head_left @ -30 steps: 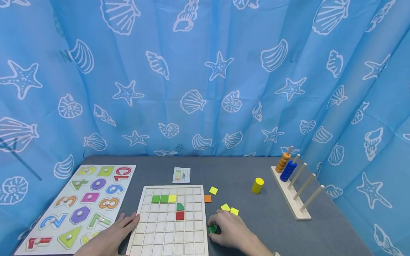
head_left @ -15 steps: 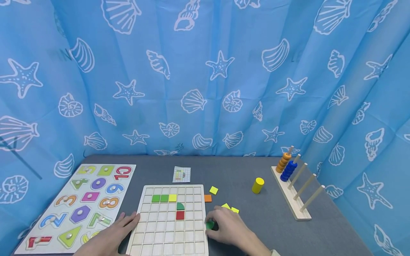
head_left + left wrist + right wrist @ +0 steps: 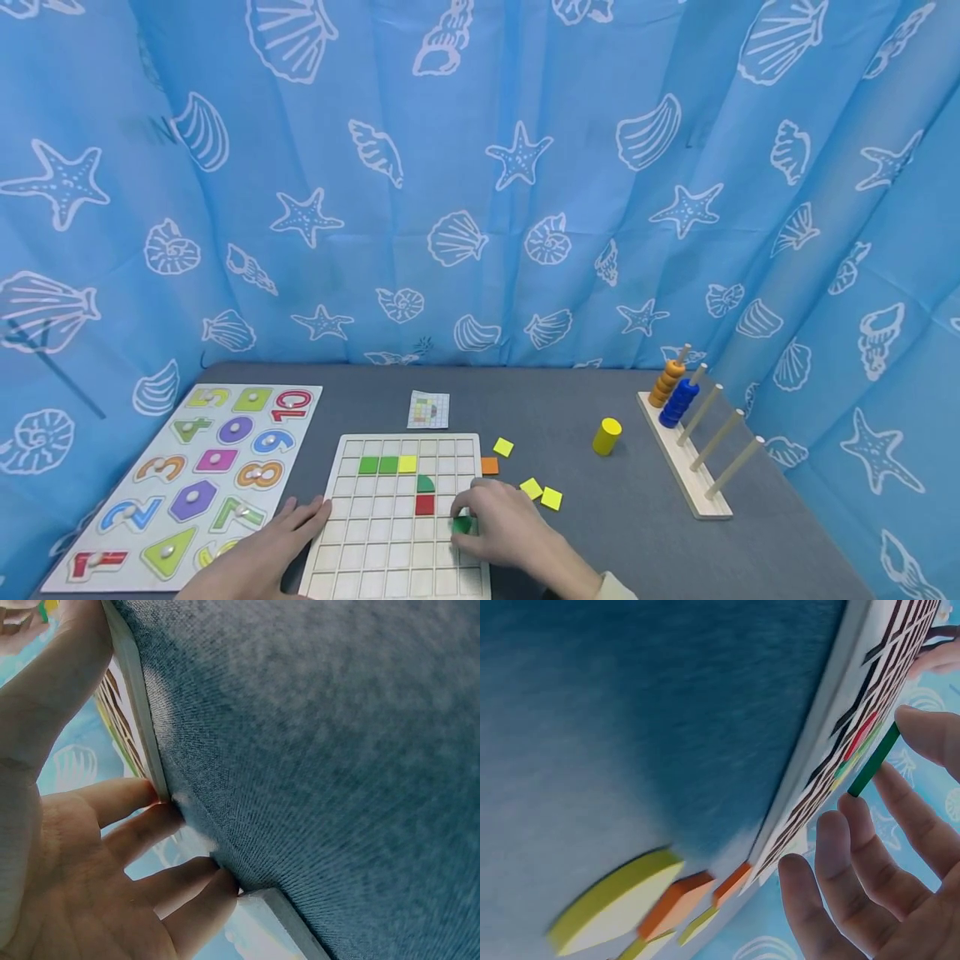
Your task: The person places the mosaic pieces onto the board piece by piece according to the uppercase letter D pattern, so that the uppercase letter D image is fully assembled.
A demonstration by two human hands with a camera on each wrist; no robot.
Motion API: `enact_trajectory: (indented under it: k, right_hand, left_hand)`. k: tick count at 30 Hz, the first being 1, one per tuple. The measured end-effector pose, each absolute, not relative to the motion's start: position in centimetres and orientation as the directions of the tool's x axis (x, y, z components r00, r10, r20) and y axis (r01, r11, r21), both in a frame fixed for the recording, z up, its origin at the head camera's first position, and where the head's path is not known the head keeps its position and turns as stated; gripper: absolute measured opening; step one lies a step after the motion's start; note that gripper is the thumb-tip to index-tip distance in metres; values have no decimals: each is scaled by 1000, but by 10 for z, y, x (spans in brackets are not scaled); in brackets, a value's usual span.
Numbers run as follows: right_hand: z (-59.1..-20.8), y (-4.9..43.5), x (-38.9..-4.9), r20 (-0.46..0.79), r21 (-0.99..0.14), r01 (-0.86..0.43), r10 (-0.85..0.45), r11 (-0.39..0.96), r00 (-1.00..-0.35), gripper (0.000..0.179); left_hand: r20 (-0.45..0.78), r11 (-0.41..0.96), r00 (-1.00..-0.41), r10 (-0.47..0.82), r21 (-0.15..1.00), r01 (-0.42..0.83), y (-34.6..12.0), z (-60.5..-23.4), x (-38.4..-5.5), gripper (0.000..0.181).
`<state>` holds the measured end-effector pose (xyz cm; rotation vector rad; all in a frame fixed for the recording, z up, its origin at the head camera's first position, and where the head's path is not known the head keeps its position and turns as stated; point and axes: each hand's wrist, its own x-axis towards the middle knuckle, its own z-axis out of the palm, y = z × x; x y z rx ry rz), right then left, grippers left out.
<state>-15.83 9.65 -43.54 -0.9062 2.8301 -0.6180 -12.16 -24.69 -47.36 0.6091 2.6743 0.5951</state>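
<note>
Grey tabletop supports the board. Our left hand, fingers spread, meets its left edge; our right hand pinches a green tile above it. Slackened pressure could drop it askew.

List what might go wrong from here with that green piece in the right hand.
The green piece, pinched in the right hand, might slip and land crooked across the grid lines of the board.
The fingers might nudge the nearby red tile out of its cell.
On pulling back, the hand could brush the yellow tiles lying beside the board.
</note>
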Motion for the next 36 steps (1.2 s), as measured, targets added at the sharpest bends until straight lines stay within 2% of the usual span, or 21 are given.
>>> enact_trajectory:
  k: [9, 17, 28, 36]
  right_hand:
    - [-435, 68, -160, 8, -386, -549, -592, 741, -806, 13]
    - [-438, 52, -162, 24, -288, -592, -612, 753, -790, 12]
    - [-442, 45, -162, -22, -291, -592, -624, 751, -781, 18]
    - [-443, 45, -163, -3, -305, -611, -642, 731, -766, 6]
  left_hand:
    - [-238, 818, -850, 469, 481, 316, -248, -475, -122, 108]
    - [-244, 819, -850, 467, 482, 312, -248, -476, -123, 110]
    - [-254, 821, -854, 455, 491, 291, -245, -471, -122, 108]
    - [-249, 819, -851, 462, 488, 302, -246, -472, -121, 108]
